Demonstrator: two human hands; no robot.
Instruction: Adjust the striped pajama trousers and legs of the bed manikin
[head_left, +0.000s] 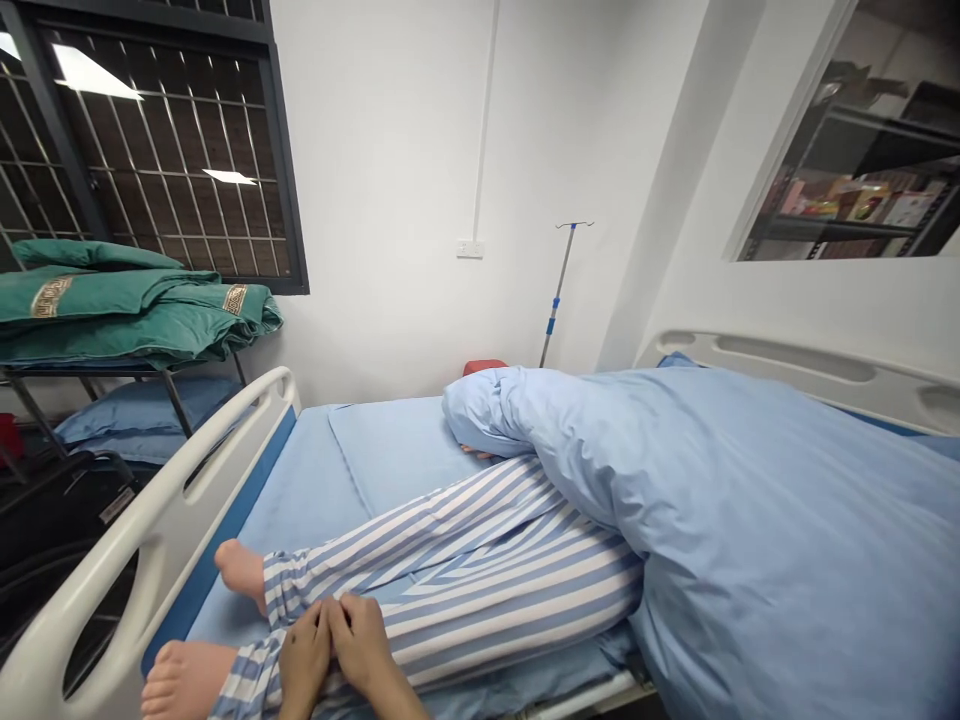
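My left hand (304, 652) and my right hand (361, 640) are side by side over the near shin of a figure lying on the bed. Both have curled fingers with the knuckles almost touching; the fingertips are hidden, so I cannot tell whether they grip cloth. Under them are blue-and-white striped trousers (517, 590). Bare feet, a near foot (184, 680) and a far foot (241, 568), stick out and look like a manikin's. A light blue quilt (720, 480) covers the upper body, and a few fingertips (477, 452) show beneath its far edge.
The bed's white footboard (161, 500) rises at the left. Beyond it are stacked green quilts (142, 310) on a metal rack and part of a wheelchair (52, 520). A drip stand (559, 290) is behind the bed. The headboard (795, 365) stands at the right.
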